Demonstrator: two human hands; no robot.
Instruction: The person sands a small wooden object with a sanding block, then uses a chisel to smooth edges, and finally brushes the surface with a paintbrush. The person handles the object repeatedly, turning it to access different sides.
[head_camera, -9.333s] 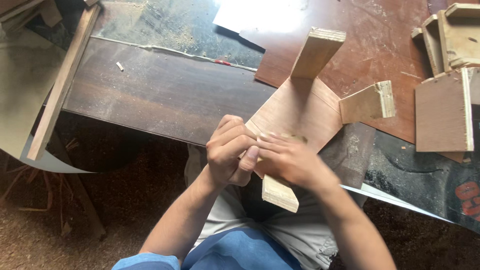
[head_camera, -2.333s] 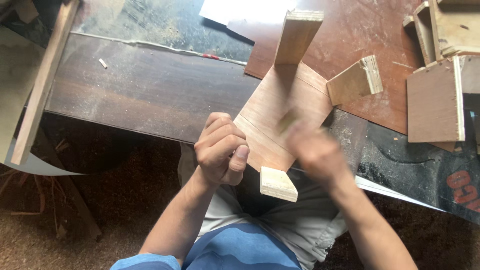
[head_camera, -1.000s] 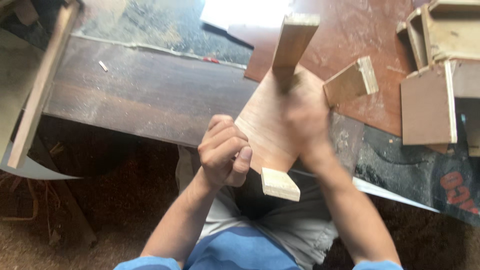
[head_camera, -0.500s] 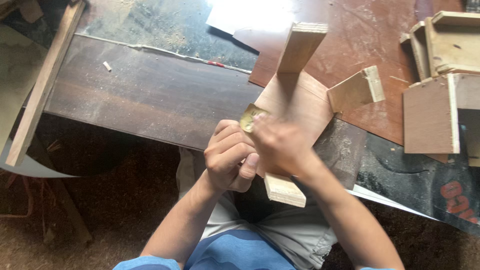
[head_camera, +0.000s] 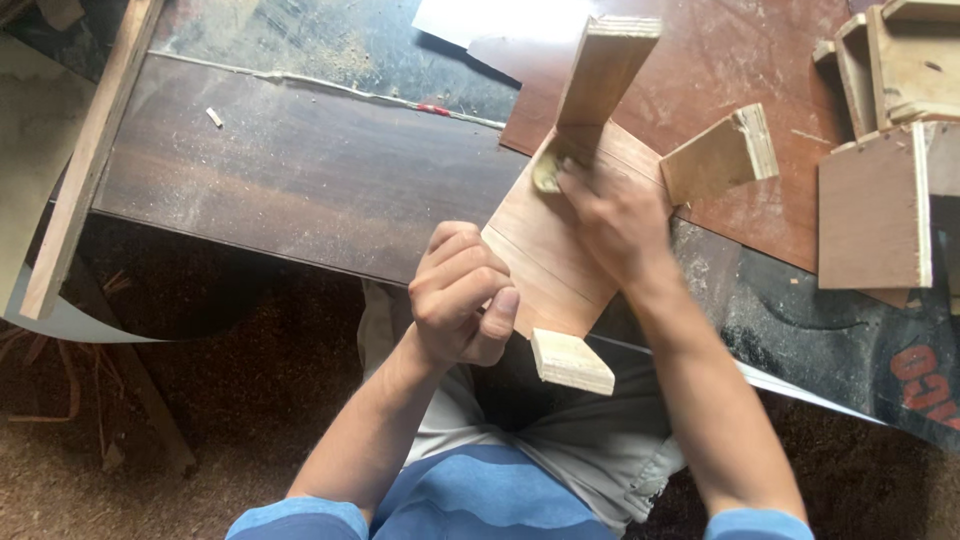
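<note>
A wooden piece (head_camera: 545, 255), a flat reddish plywood panel with pale wood legs standing up at its far and near ends, rests on the workbench edge. My left hand (head_camera: 462, 295) is closed on the panel's near left edge, thumb pressed against it. My right hand (head_camera: 612, 215) lies on the panel near the far leg (head_camera: 603, 70) and presses a small yellowish pad, probably sandpaper (head_camera: 546, 175), against the wood. The near leg (head_camera: 572, 362) sticks out over my lap.
A dark workbench top (head_camera: 290, 170) dusted with sawdust lies to the left, with a long wooden strip (head_camera: 90, 160) along its left side. A loose wood block (head_camera: 722, 155) sits right of the panel. Several small wooden box parts (head_camera: 880, 150) stand at the far right.
My right hand has slid with the pad back and forth over the panel, from beside my left hand up to the far leg. My left hand has kept its grip.
</note>
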